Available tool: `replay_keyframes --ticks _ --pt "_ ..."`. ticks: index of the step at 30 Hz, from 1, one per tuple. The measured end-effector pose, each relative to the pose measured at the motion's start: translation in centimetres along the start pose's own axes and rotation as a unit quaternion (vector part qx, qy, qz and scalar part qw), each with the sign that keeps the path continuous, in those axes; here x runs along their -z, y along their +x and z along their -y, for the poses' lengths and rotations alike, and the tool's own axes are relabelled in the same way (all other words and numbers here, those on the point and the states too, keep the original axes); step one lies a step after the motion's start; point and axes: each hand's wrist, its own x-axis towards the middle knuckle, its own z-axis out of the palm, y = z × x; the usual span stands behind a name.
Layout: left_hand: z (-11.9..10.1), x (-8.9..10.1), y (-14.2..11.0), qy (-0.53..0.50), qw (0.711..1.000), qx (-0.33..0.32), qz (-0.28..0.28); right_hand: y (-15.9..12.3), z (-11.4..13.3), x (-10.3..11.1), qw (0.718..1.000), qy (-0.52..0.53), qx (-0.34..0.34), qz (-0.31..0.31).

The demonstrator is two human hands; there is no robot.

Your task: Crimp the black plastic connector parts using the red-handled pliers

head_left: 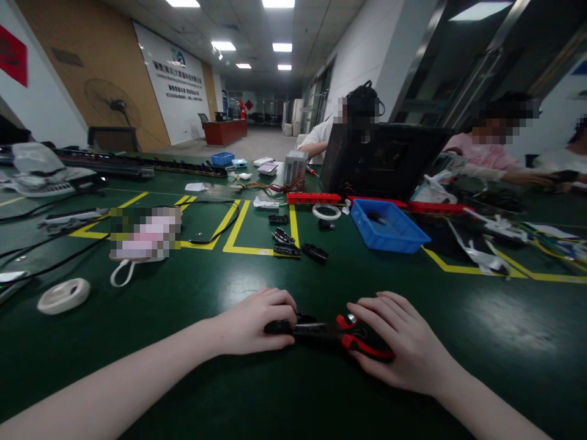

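My left hand (263,322) is closed around a small black part (277,327), its fingers curled over much of it. Red-and-black handled pliers (367,348) lie in the grip of my right hand (403,342), jaws pointing left. The jaws reach the black part at my left fingertips; whether they bite on it, I cannot tell. Beyond my hands, several similar black parts (284,237) lie in and beside a yellow-taped rectangle on the green table (192,379).
A blue tray (389,238) stands behind my right hand, near a white ring (326,212) and red strips (314,198). At left lie a pink phone (149,235), a tape roll (64,296) and cables. People sit across the table, one behind a large black panel (385,159).
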Motion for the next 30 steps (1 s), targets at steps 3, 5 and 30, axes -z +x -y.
replay_keyframes --ticks 3,5,30 --pt "0.0 0.0 0.0 -0.003 1.0 -0.003 -0.003 0.1 0.2 0.0 1.0 0.007 0.0 -0.018" --pt "0.1 0.0 0.0 -0.002 1.0 -0.005 -0.004 0.1 0.2 0.0 1.0 0.015 -0.001 -0.023" --pt "0.3 0.0 -0.1 0.019 1.0 -0.014 -0.001 1.0 0.7 0.8 0.998 0.053 0.0 0.027"
